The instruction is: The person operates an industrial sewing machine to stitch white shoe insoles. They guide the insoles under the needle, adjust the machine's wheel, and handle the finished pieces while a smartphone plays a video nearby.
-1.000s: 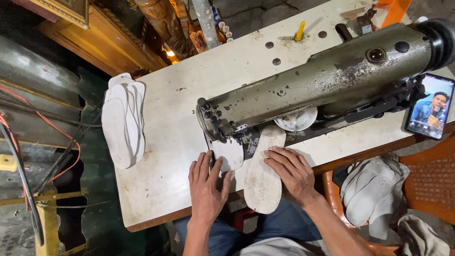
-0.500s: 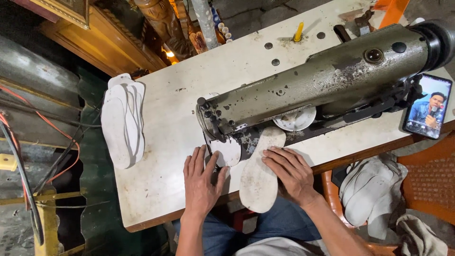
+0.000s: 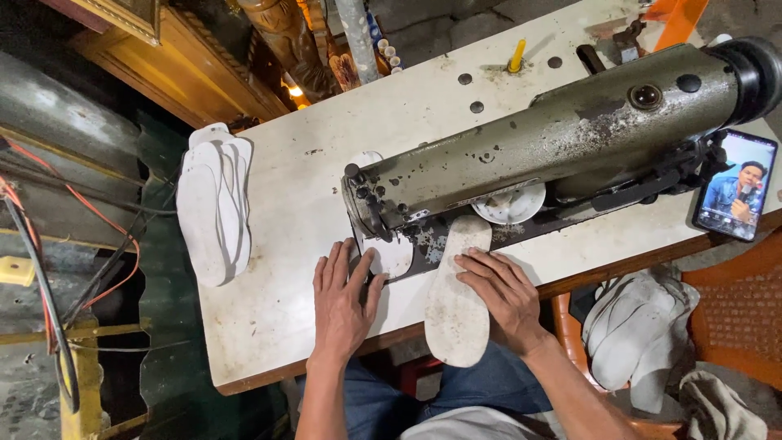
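Observation:
A worn olive-grey sewing machine (image 3: 554, 143) lies across a white table (image 3: 293, 204). Under its needle end sits a white piece (image 3: 391, 254), and a white shoe insole (image 3: 452, 305) stretches from the machine bed over the table's near edge. My left hand (image 3: 342, 301) lies flat on the table, fingers spread, its fingertips touching the white piece beside the needle. My right hand (image 3: 505, 297) presses flat on the right side of the insole. Neither hand is closed around anything.
A stack of white insoles (image 3: 216, 212) lies at the table's left edge. A phone with a lit screen (image 3: 735, 195) leans at the right. More insoles (image 3: 635, 334) rest on an orange chair (image 3: 733, 326). A yellow spool pin (image 3: 516, 55) stands at the back.
The insole has slid a little toward me and to the left under the needle; both hands moved with it and stay flat on the work.

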